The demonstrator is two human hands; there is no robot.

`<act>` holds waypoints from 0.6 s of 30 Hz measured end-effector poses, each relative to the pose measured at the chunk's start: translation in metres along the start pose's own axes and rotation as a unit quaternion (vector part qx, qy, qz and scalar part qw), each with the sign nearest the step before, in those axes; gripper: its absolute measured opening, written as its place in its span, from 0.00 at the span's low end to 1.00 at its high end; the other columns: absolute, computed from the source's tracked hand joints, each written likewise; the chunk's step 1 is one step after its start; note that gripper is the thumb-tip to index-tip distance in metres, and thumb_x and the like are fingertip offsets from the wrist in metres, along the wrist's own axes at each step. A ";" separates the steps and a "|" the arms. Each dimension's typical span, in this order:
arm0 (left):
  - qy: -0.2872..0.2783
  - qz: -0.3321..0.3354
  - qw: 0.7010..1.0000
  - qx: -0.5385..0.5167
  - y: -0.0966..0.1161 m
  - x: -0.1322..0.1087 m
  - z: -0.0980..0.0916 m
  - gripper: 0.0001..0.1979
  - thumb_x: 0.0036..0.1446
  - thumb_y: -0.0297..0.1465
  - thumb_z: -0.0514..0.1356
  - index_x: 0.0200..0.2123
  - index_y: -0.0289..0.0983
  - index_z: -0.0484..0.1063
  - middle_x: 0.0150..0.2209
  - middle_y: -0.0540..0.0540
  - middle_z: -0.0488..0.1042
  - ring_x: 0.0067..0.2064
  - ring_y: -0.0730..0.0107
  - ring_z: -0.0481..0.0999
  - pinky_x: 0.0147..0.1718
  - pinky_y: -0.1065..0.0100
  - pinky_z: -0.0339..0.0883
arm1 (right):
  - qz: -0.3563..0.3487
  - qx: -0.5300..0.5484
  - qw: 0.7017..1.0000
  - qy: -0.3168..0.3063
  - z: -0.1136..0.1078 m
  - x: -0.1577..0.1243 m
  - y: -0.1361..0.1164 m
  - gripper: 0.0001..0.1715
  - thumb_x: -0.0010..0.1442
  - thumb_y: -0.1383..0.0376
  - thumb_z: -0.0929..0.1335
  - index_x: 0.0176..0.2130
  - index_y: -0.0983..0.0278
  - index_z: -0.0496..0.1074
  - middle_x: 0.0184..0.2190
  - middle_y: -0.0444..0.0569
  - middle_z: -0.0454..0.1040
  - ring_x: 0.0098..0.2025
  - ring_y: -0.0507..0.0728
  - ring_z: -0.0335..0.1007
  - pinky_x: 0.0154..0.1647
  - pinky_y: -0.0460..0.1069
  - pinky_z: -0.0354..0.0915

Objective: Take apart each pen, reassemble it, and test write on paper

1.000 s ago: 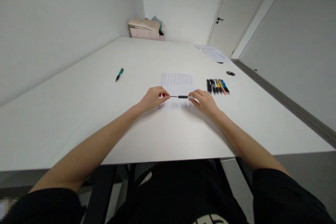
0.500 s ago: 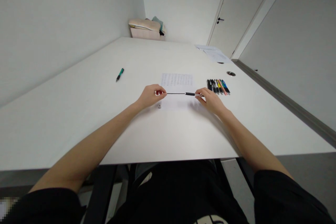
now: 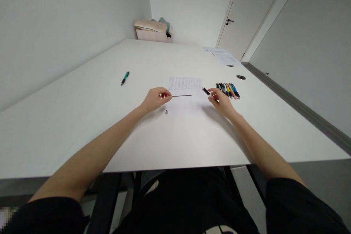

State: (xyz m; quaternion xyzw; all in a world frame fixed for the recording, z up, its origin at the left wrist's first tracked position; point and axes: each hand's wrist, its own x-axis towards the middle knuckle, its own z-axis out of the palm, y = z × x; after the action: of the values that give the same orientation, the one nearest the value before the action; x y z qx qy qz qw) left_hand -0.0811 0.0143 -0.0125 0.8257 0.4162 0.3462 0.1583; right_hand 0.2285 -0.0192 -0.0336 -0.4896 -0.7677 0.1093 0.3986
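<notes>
My left hand [image 3: 159, 98] pinches one end of a thin dark pen refill [image 3: 182, 95], which points right over the sheet of paper [image 3: 184, 83]. In my right hand [image 3: 220, 101] is a pen barrel [image 3: 206, 91] with a black grip, tilted so its front end points up and left. The refill and the barrel are apart, with a gap between them. On the table just below my left hand stands a small grey pen tip [image 3: 166, 112].
Several pens [image 3: 229, 90] lie side by side right of the paper. A green and black pen [image 3: 125, 78] lies alone at the left. More papers [image 3: 223, 56] rest near the table's far right edge, by a round cable hole [image 3: 241, 77].
The refill's free end has come out of the barrel. My right hand has moved slightly right, and the barrel has turned from level to tilted. My left hand has shifted a little left.
</notes>
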 end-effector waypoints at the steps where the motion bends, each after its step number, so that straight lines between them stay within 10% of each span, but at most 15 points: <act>1: 0.001 -0.001 1.000 -0.002 0.001 0.000 0.000 0.08 0.51 0.34 0.58 0.29 0.35 0.74 0.28 0.48 0.73 0.28 0.75 0.69 0.29 0.72 0.62 | 0.021 0.044 0.999 0.011 0.002 0.000 -0.001 0.19 0.58 0.58 0.63 0.48 0.61 0.62 0.33 0.45 0.67 0.31 0.52 0.69 0.34 0.50 0.66; 11: 0.001 0.008 1.000 -0.022 0.016 -0.003 0.007 0.08 0.51 0.34 0.58 0.28 0.35 0.73 0.27 0.48 0.72 0.27 0.75 0.68 0.29 0.72 0.62 | 0.206 0.398 0.892 0.056 0.025 0.003 -0.023 0.18 0.48 0.56 0.68 0.39 0.60 0.64 0.24 0.37 0.60 0.19 0.45 0.56 0.20 0.44 0.56; 18: -0.001 0.019 1.000 -0.020 0.023 -0.005 0.009 0.08 0.51 0.34 0.57 0.28 0.35 0.73 0.27 0.49 0.72 0.27 0.75 0.68 0.29 0.71 0.62 | 0.259 0.444 0.858 0.028 0.032 0.001 -0.035 0.21 0.41 0.55 0.74 0.30 0.65 0.67 0.16 0.35 0.57 0.15 0.43 0.48 0.16 0.43 0.48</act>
State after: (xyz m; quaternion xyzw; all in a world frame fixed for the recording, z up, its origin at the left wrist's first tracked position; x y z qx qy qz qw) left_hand -0.0637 -0.0031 -0.0082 0.8305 0.3936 0.3561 0.1690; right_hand 0.1823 -0.0288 -0.0342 -0.4449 -0.4721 0.5236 0.5524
